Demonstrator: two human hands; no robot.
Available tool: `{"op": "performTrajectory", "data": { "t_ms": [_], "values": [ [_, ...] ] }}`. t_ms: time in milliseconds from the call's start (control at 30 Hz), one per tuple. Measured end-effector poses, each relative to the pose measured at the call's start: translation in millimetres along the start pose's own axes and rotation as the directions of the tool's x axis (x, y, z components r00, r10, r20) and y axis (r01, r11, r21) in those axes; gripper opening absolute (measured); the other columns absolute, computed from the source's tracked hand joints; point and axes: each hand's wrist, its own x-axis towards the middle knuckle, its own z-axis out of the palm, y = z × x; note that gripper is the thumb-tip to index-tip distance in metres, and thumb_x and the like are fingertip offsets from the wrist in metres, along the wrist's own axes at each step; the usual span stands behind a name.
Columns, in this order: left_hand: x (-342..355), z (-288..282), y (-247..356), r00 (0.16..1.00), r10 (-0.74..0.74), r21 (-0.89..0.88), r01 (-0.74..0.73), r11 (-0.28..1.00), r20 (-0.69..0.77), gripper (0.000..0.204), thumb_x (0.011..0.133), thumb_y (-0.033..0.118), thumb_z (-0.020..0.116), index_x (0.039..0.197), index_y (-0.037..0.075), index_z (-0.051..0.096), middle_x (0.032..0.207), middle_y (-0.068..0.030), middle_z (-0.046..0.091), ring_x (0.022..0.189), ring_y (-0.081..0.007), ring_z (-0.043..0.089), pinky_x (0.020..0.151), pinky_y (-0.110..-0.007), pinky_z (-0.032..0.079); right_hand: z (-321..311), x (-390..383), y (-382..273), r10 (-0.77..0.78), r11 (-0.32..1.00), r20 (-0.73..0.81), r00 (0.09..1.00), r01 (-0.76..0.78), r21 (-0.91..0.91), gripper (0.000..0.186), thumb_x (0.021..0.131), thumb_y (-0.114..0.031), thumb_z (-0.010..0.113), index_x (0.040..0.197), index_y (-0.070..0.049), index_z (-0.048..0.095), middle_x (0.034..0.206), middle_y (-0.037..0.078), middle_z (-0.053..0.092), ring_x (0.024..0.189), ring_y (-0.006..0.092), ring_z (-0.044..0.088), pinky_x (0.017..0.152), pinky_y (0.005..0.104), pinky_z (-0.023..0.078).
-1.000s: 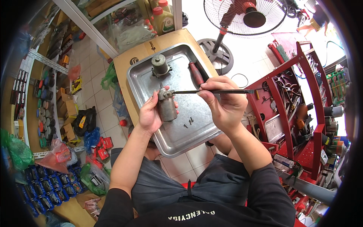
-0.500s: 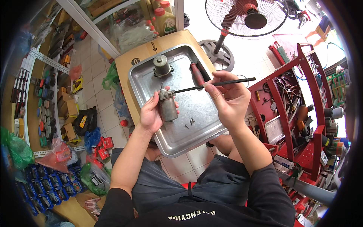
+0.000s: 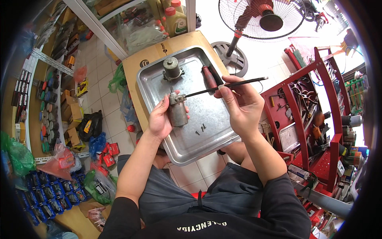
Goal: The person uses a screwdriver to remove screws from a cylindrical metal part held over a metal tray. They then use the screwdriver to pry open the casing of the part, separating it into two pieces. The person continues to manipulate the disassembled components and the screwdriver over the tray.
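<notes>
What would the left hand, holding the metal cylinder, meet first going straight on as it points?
The left hand would probably bring its cylinder against the flanged metal part in the tray, though depth is unclear.

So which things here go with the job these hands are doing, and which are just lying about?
Likely part of the job:
metal cylinder, in the left hand
black rod, in the right hand
tray, holding a second cylinder, red-handled tool, small dark pieces

Probably just lying about:
standing fan
red-capped bottles
red tool rack
green plastic bag
</notes>
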Motion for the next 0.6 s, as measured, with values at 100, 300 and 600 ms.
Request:
{"op": "performTrajectory", "data": {
  "t_ms": [100, 300, 600],
  "values": [
    [0.7, 1.5, 0.1, 1.0, 0.009, 0.011, -0.009, 1.0, -0.004, 0.055, 0.109, 0.046, 0.041, 0.148, 0.007, 0.045, 0.123, -0.0159, 0.06, 0.108, -0.0336, 0.064, 0.092, -0.052, 0.057, 3.0, 1.8, 2.4, -0.01, 0.996, -0.03, 0.999, 0.013, 0.086, 0.015, 0.096, 0.004, 0.07, 0.11, 0.005, 0.07, 0.104, 0.01, 0.071, 0.091, 0.0151, 0.07, 0.082, 0.0276, 0.058],
    [0.9, 2.9, 1.8, 1.0, 0.019, 0.028, -0.018, 0.999, -0.019, 0.056, 0.109, 0.046, 0.042, 0.148, 0.006, 0.045, 0.122, -0.0159, 0.06, 0.107, -0.0332, 0.064, 0.092, -0.052, 0.056, -11.1, 4.3, 10.9, -0.207, 0.96, 0.13, 0.97, 0.227, -0.162, 0.024, 0.095, 0.009, 0.067, 0.119, 0.007, 0.066, 0.107, 0.013, 0.071, 0.099, 0.0212, 0.072, 0.089, 0.0322, 0.059],
    [0.5, 1.3, 3.5, 1.0, 0.023, 0.023, -0.023, 0.999, -0.012, 0.056, 0.109, 0.046, 0.041, 0.148, 0.006, 0.045, 0.122, -0.016, 0.06, 0.107, -0.0331, 0.064, 0.092, -0.051, 0.057, -7.5, 3.2, 9.8, -0.085, 0.983, 0.057, 0.995, 0.093, -0.156, 0.034, 0.095, 0.012, 0.063, 0.128, 0.006, 0.059, 0.108, 0.014, 0.07, 0.104, 0.0215, 0.071, 0.095, 0.0337, 0.058]
  ]
}}
